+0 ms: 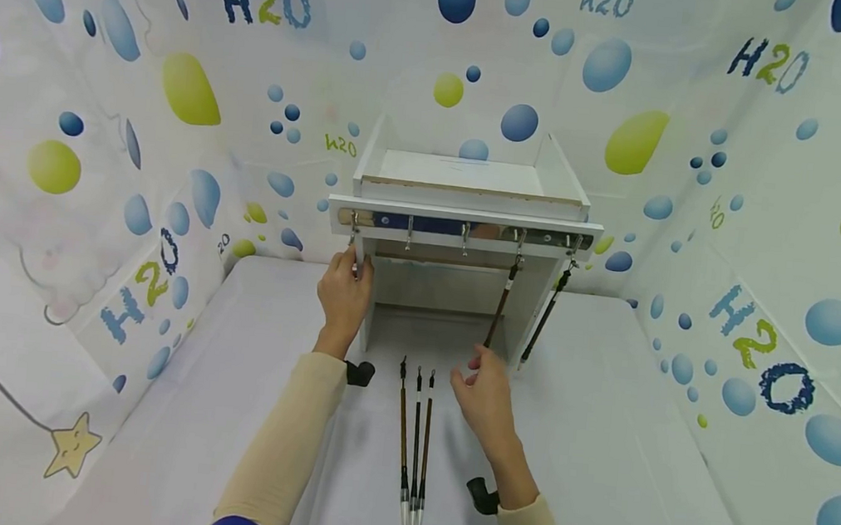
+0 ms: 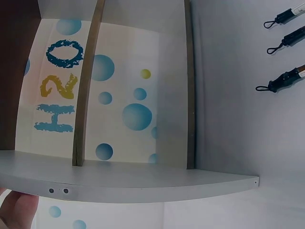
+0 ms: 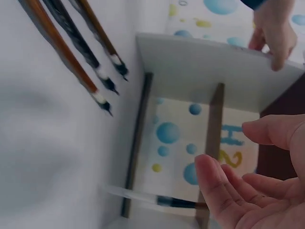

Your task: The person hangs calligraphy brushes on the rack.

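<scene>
My left hand [image 1: 345, 293] grips the front edge of the left side panel [image 1: 360, 286] of a white wooden rack, below the leftmost hook [image 1: 354, 222]. In the right wrist view its thumb and fingers [image 3: 279, 62] straddle that panel. My right hand [image 1: 486, 393] holds nothing, its fingers loosely bent, just below a paintbrush [image 1: 501, 307] hanging from a hook. A second brush [image 1: 546, 317] hangs from the rightmost hook. Three more capped brushes [image 1: 415, 445] lie side by side on the table, loops toward the rack.
Along the rack's front bar [image 1: 439, 226] runs a strip with several metal hooks. An open-topped white tray section [image 1: 459, 170] forms the rack's top. A white cloth [image 1: 615, 446] covers the table, and a dotted curtain [image 1: 408, 61] surrounds it.
</scene>
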A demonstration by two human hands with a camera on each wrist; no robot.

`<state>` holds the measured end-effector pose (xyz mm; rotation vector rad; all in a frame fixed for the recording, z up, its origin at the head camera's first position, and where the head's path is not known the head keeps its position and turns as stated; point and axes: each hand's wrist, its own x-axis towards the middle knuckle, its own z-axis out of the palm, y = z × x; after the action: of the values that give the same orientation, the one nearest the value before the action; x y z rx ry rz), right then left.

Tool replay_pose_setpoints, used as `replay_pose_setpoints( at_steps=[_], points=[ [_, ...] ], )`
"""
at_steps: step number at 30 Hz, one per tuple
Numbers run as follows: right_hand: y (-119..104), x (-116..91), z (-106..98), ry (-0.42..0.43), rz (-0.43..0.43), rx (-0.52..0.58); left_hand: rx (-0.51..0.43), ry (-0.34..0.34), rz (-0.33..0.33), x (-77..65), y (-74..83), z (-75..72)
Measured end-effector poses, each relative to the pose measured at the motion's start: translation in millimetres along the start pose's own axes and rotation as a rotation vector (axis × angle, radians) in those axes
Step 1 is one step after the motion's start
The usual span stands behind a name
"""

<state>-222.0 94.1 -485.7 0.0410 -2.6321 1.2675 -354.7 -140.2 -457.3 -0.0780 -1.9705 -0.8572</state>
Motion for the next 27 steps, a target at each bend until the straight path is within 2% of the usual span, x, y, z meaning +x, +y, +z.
replay_pose_setpoints(
  at_steps=[14,22,27],
  points=[
    [25.9,-31.4,42.8,-0.132,0.108,-0.016,0.005,-0.003,-0.008,-0.8,-2.7,4.1],
    [36.4,-43.9,59.9,-0.164,0.12,-0.052,0.008,0.033,0.013,0.7,-1.4,3.5],
    [42.1,-49.5,65.9,-0.175,0.096,-0.06,0.007,0.031,0.002,0.9,-1.2,2.4]
  ],
)
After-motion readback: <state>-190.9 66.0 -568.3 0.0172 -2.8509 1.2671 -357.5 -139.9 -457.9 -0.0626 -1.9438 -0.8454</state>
